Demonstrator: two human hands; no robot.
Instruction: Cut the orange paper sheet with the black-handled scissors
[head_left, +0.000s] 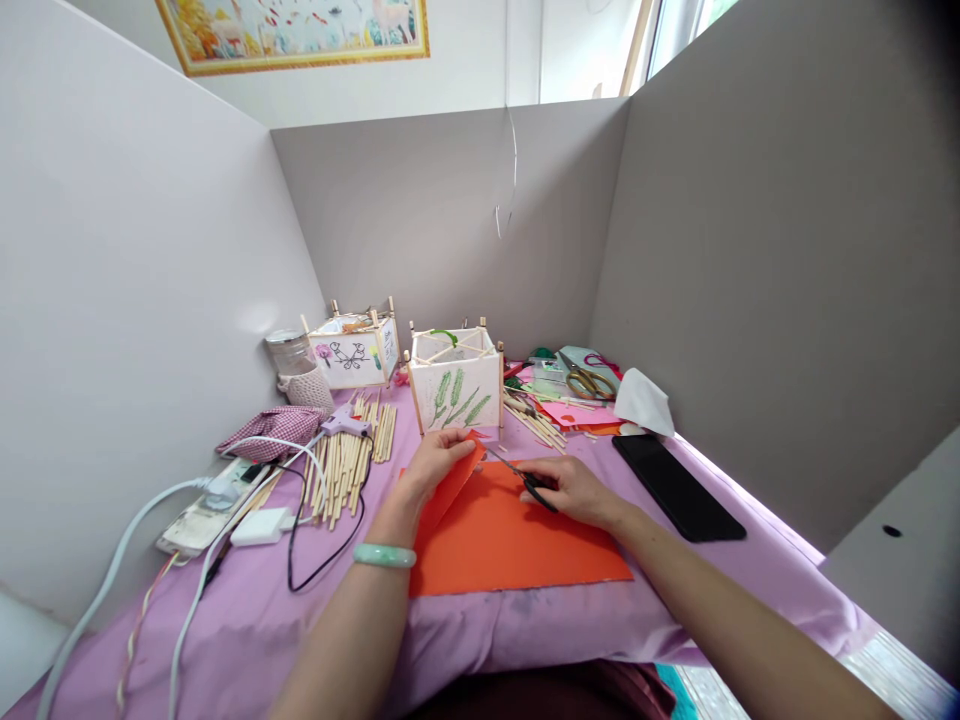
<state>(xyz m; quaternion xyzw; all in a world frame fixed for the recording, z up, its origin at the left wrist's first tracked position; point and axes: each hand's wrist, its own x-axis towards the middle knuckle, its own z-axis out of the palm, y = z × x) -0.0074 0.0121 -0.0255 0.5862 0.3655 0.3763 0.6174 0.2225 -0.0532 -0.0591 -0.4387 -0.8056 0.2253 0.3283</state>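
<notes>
A large orange-red sheet [517, 545] lies on the purple cloth in front of me. My left hand [440, 460], with a pale green bangle on the wrist, pinches a folded or raised piece of the orange paper [450, 495] near the sheet's back left. My right hand [566, 487] is closed around the dark handles of small scissors [538, 490], whose blades point left towards the raised paper. Whether the blades touch the paper is too small to tell. Just behind my hands stands a white box lantern [457, 395] with wooden sticks and painted green leaves.
Wooden sticks [345, 470], a lilac glue gun [346, 422] and cables lie left, near a jar [289, 355] and a second lantern [352, 352]. At right are a black phone [679, 487], gold-handled scissors [589, 383] and pink paper [577, 414]. Grey panels surround the table.
</notes>
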